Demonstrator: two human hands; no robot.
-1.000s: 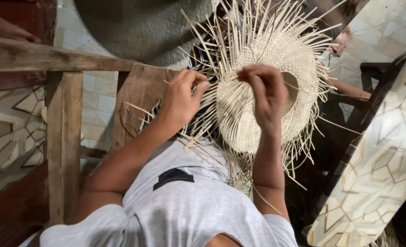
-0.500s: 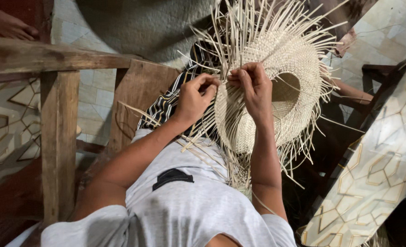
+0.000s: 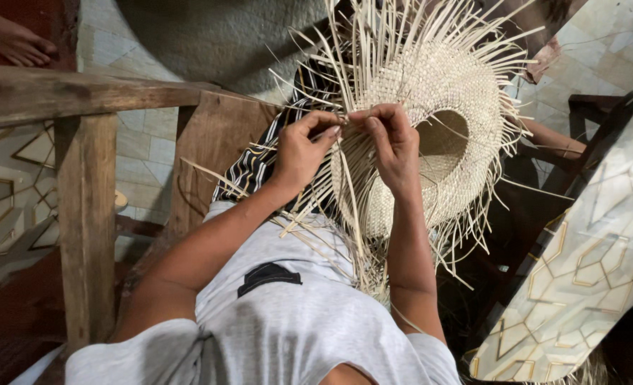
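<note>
At the hat (image 3: pixel 438 142) rim, left hand (image 3: pixel 299 153) and right hand (image 3: pixel 391 146) pinch the same straw strands (image 3: pixel 345 117) together. Risk — brittle strands just past the pinch could snap or slip, loosening the weave below.

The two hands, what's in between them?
In the head view, thin pale straw strands of the woven hat run between the left hand and right hand; both pinch them.

Woven hat (image 3: pixel 438 142) at centre-right on the lap, left hand (image 3: pixel 301 153) at its nine o'clock, right hand (image 3: pixel 393 146) on its near rim, wooden frame (image 3: pixel 81 214) at nine o'clock, patterned panel (image 3: pixel 587 285) at four o'clock
</note>
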